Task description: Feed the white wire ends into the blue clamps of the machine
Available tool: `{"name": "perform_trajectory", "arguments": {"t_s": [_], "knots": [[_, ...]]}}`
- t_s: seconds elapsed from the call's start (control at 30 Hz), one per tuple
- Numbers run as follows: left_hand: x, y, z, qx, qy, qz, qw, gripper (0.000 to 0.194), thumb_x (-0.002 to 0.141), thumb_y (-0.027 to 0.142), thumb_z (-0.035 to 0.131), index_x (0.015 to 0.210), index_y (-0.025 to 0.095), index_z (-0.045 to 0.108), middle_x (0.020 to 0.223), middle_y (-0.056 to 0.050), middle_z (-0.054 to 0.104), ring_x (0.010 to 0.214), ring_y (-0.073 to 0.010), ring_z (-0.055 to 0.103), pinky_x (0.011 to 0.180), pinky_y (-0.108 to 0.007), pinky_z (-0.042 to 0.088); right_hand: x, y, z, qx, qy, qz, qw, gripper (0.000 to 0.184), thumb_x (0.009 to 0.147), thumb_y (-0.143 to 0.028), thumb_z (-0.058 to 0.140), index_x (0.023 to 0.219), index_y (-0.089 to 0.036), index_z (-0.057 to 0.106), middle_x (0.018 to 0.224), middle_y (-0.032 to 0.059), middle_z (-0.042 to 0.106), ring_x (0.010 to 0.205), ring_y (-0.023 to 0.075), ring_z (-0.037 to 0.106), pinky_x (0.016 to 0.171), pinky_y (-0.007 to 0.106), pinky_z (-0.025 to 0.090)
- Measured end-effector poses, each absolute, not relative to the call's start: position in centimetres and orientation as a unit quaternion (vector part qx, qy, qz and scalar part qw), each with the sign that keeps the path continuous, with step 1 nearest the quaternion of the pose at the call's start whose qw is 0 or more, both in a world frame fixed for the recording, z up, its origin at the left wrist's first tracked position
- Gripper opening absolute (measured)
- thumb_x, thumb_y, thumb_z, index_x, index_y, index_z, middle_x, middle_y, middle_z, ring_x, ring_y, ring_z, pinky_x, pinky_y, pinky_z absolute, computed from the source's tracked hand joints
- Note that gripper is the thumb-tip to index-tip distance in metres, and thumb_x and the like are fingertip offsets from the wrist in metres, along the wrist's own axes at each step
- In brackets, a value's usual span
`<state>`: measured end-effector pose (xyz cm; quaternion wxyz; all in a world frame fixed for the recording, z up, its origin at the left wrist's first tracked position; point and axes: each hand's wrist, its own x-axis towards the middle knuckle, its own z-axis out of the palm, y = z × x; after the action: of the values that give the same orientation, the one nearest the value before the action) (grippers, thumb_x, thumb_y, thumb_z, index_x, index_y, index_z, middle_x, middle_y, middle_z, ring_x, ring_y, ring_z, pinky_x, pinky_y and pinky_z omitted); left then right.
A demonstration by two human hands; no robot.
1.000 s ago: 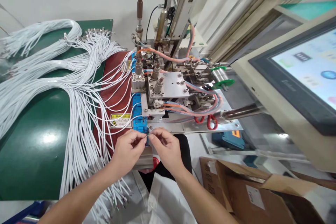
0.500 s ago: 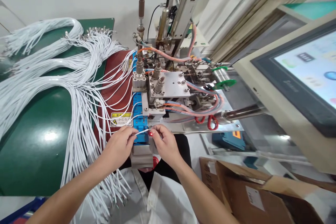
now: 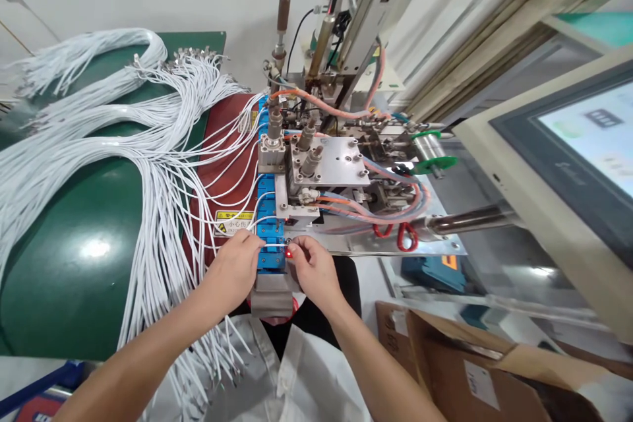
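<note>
A white cable [image 3: 275, 245] stretches level across the blue fixture blocks [image 3: 271, 260] at the near end of the machine. My left hand [image 3: 239, 262] pinches it on the left side of the blocks. On the right side, my right hand [image 3: 312, 270] has its thumb and fingers closed on the cable's end, whose tip is hidden by the fingers. A red light glows at my right thumb. Further along the row, several other white cables run into the blue blocks from the large bundle [image 3: 148, 211] on the left.
A green table [image 3: 59, 277] carries the cable bundles. The metal machine [image 3: 326, 161] stands ahead, with hoses and a wire spool [image 3: 432, 151]. A screen [image 3: 583, 138] juts in at right, above open cardboard boxes [image 3: 475, 369]. A warning label [image 3: 232, 223] lies beside the blocks.
The cable between my hands has come down from a slant to lie level across the blue blocks. The whole view has shifted slightly, so the machine appears further right.
</note>
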<state>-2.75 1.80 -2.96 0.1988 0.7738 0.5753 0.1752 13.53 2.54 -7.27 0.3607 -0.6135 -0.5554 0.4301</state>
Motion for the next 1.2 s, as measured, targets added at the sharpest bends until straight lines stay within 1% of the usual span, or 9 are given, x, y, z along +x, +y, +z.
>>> {"name": "perform_trajectory", "arguments": {"t_s": [0.13,0.23,0.37,0.43,0.63,0.77,0.93,1.07,1.2], "knots": [[-2.6,1.8,-2.9,0.783,0.577,0.146,0.183,0.025,0.084,0.008,0.037,0.087,0.015,0.061,0.082,-0.007,0.054,0.077,-0.0190,0.055,0.071,-0.033,0.047,13.7,2.8,-7.3,-0.611,-0.556,0.442,0.349,0.015,0.075,-0.029,0.048,0.065,-0.022,0.056,0.048,-0.0032,0.051,0.048,0.0145,0.049,0.046,0.024,0.036],[-2.7,1.9,-2.9,0.787,0.568,0.151,0.190,0.026,0.084,0.008,0.037,0.086,0.015,0.061,0.082,-0.007,0.055,0.079,-0.0188,0.055,0.072,-0.033,0.047,14.1,3.1,-7.1,-0.601,-0.559,0.460,0.338,0.017,0.076,-0.029,0.048,0.064,-0.021,0.056,0.051,-0.0030,0.052,0.051,0.0137,0.049,0.049,0.024,0.038],[-3.1,1.9,-3.1,0.788,0.553,0.175,0.207,0.025,0.085,0.008,0.038,0.086,0.016,0.062,0.084,-0.006,0.057,0.080,-0.0177,0.056,0.075,-0.031,0.047,14.5,3.6,-7.0,-0.590,-0.564,0.456,0.356,0.021,0.079,-0.032,0.047,0.072,-0.018,0.060,0.066,-0.0001,0.059,0.063,0.0144,0.054,0.060,0.025,0.042],[-3.2,1.9,-3.2,0.785,0.553,0.180,0.214,0.024,0.085,0.009,0.039,0.087,0.016,0.062,0.084,-0.007,0.057,0.081,-0.0176,0.057,0.076,-0.031,0.047,14.4,3.7,-7.1,-0.579,-0.564,0.454,0.375,0.019,0.078,-0.032,0.050,0.073,-0.018,0.062,0.071,0.0015,0.060,0.066,0.0148,0.055,0.063,0.026,0.042],[-3.1,1.8,-3.3,0.773,0.564,0.192,0.218,0.022,0.085,0.012,0.041,0.092,0.016,0.062,0.085,-0.007,0.058,0.082,-0.0181,0.058,0.079,-0.033,0.047,13.7,3.8,-7.0,-0.593,-0.541,0.458,0.382,0.015,0.073,-0.030,0.055,0.067,-0.017,0.057,0.062,-0.0010,0.055,0.053,0.0112,0.047,0.053,0.023,0.040],[-3.0,1.7,-3.4,0.776,0.561,0.198,0.207,0.023,0.084,0.010,0.041,0.092,0.016,0.062,0.085,-0.006,0.058,0.082,-0.0181,0.058,0.078,-0.034,0.048,13.7,3.6,-6.9,-0.579,-0.558,0.458,0.378,0.014,0.075,-0.029,0.052,0.067,-0.018,0.054,0.060,-0.0026,0.052,0.053,0.0113,0.047,0.054,0.022,0.039],[-3.0,1.7,-3.4,0.782,0.560,0.188,0.201,0.025,0.084,0.008,0.039,0.093,0.016,0.060,0.085,-0.006,0.057,0.081,-0.0179,0.057,0.077,-0.033,0.048,13.9,3.3,-7.3,-0.589,-0.534,0.479,0.373,0.014,0.076,-0.031,0.050,0.069,-0.019,0.050,0.059,-0.0027,0.050,0.054,0.0120,0.046,0.054,0.023,0.039],[-3.1,1.5,-3.7,0.788,0.550,0.192,0.202,0.025,0.084,0.007,0.038,0.094,0.016,0.060,0.088,-0.007,0.056,0.083,-0.0179,0.056,0.078,-0.033,0.047,14.0,3.4,-7.1,-0.591,-0.526,0.481,0.376,0.017,0.078,-0.033,0.048,0.070,-0.018,0.053,0.060,-0.0027,0.050,0.055,0.0119,0.046,0.055,0.023,0.039],[-3.2,1.4,-4.1,0.791,0.542,0.207,0.194,0.025,0.085,0.007,0.038,0.095,0.015,0.059,0.088,-0.007,0.056,0.084,-0.0181,0.056,0.079,-0.033,0.047,14.0,4.0,-6.4,-0.569,-0.554,0.497,0.350,0.016,0.075,-0.033,0.054,0.070,-0.018,0.055,0.064,-0.0012,0.054,0.055,0.0124,0.048,0.054,0.023,0.040]]}}
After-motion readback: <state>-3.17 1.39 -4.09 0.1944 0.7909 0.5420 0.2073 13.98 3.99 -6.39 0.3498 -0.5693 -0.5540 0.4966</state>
